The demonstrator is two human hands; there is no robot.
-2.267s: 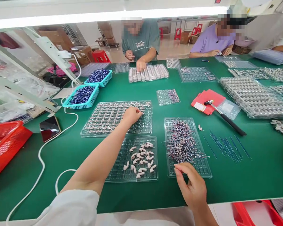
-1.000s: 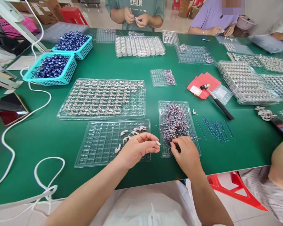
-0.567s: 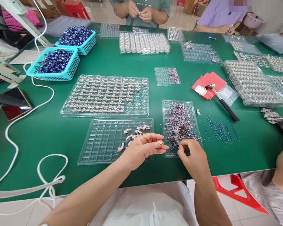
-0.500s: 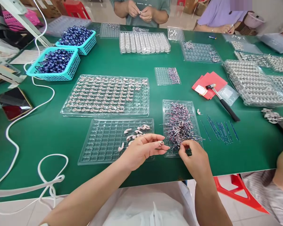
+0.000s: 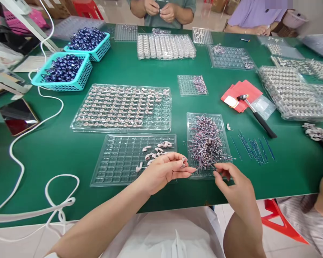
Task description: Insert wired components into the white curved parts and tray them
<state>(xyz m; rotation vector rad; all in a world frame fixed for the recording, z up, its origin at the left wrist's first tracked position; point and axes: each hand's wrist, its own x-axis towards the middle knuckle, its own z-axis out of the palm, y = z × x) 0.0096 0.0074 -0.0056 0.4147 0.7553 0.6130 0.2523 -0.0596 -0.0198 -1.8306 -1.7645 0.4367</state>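
On the green worktop (image 5: 150, 74), a clear tray (image 5: 191, 122) bears tangled wired parts (image 5: 207, 143). My right hand (image 5: 239, 186) is just beside them, its grip unclear; my left hand (image 5: 163, 172), apart from it, pinches a small pale piece (image 5: 183, 160) that could drop if the pinch slackens.

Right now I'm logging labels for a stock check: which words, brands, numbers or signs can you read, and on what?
None can be read.
White label on the red packets: too small to read.
Grey-green shirt at the top edge: its print is cut off and too small to read.
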